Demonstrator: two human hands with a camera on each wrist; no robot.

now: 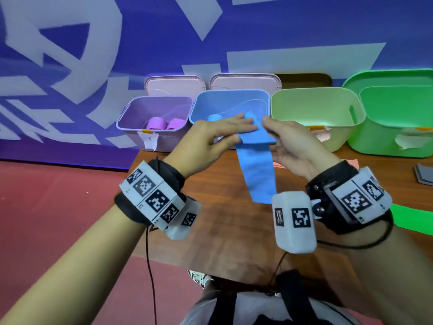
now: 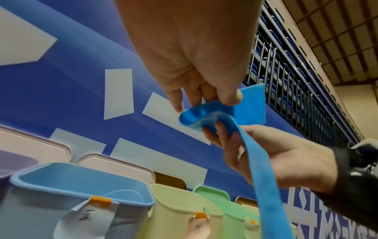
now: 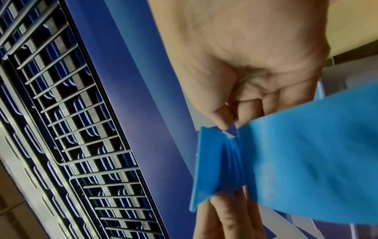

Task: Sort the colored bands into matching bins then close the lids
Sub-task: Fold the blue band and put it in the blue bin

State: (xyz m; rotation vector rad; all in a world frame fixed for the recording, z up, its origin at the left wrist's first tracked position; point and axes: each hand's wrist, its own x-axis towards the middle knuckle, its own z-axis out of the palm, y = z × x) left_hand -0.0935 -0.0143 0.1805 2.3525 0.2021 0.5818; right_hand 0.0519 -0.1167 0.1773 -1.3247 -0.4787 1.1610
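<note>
A blue band (image 1: 257,174) hangs over the wooden table (image 1: 218,231), in front of the blue bin (image 1: 230,99). My left hand (image 1: 243,130) pinches its curled top end between thumb and fingers (image 2: 229,97). Just to the right, my right hand (image 1: 271,130) holds the same end, its fingers (image 2: 220,129) curled under the fold. The band (image 2: 266,186) trails down across the right palm. In the right wrist view the band (image 3: 296,161) fills the lower right. A light blue roll (image 1: 214,117) lies inside the blue bin.
The purple bin (image 1: 131,113) at the left holds two pink rolls (image 1: 164,124). Right of the blue bin stand a pale yellow-green bin (image 1: 316,102) and a green bin (image 1: 398,137). All lids stand open behind. A green band (image 1: 412,219) lies at the table's right, near a grey object (image 1: 424,174).
</note>
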